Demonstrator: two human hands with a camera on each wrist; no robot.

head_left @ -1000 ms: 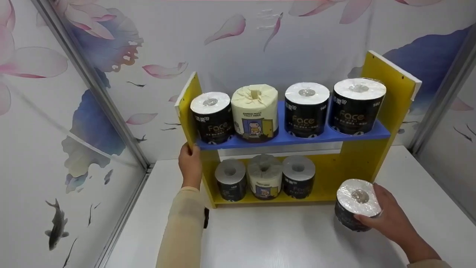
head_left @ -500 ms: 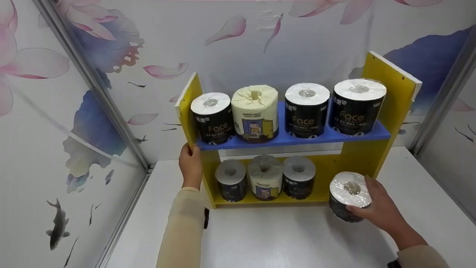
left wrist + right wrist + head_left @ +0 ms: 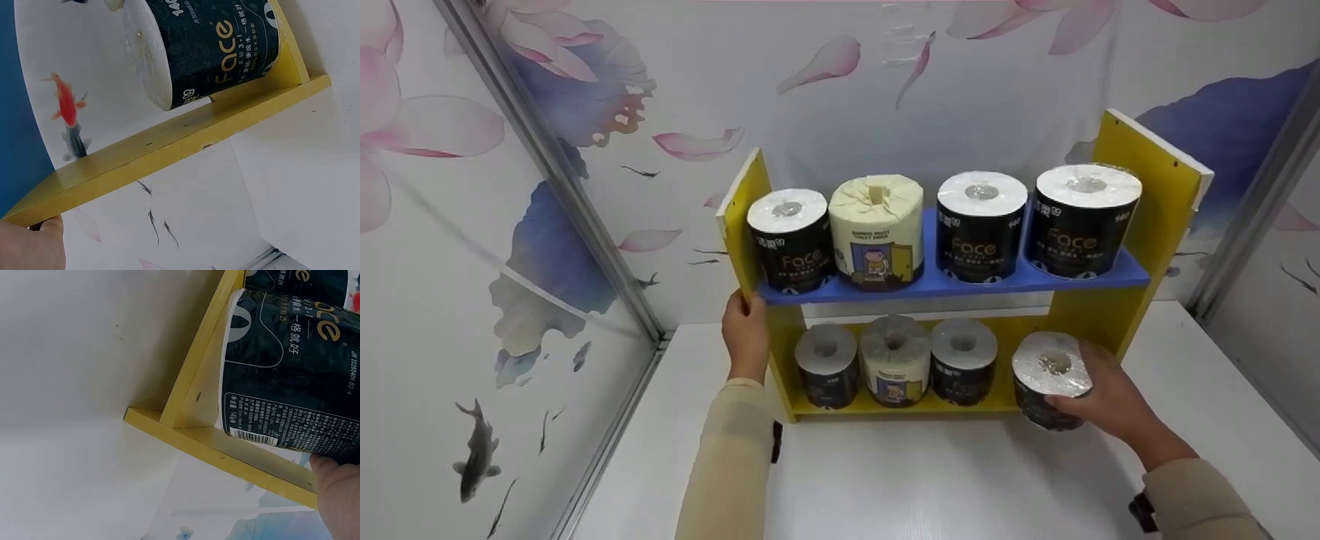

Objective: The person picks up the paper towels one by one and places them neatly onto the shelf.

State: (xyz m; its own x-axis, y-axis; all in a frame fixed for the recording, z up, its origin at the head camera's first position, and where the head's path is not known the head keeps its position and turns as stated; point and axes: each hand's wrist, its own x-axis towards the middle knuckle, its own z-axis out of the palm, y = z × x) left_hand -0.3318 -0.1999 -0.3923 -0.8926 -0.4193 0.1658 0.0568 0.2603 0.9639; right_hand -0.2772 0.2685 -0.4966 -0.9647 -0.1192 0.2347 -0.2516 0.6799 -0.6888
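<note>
My right hand (image 3: 1110, 394) grips a black-wrapped toilet paper roll (image 3: 1050, 365) from its right side, at the front of the lower shelf's right end. In the right wrist view the roll (image 3: 292, 371) tilts over the yellow bottom board (image 3: 197, 354), beside another dark roll. My left hand (image 3: 746, 334) holds the left side panel (image 3: 744, 195) of the shelf at the height of the blue board (image 3: 930, 289). In the left wrist view only part of this hand (image 3: 34, 244) shows, against the panel's edge; most fingers are hidden.
Black rolls (image 3: 982, 232) and a cream roll (image 3: 876, 232) line the upper shelf. Below stand two more black rolls (image 3: 826, 367) and a cream roll (image 3: 895, 367). The shelf unit's right panel (image 3: 1147, 180) rises by the right hand. White table (image 3: 915, 480) in front; printed walls behind.
My right hand has carried the roll up and left in the head view, from in front of the shelf to its lower board. The left hand stays on the side panel.
</note>
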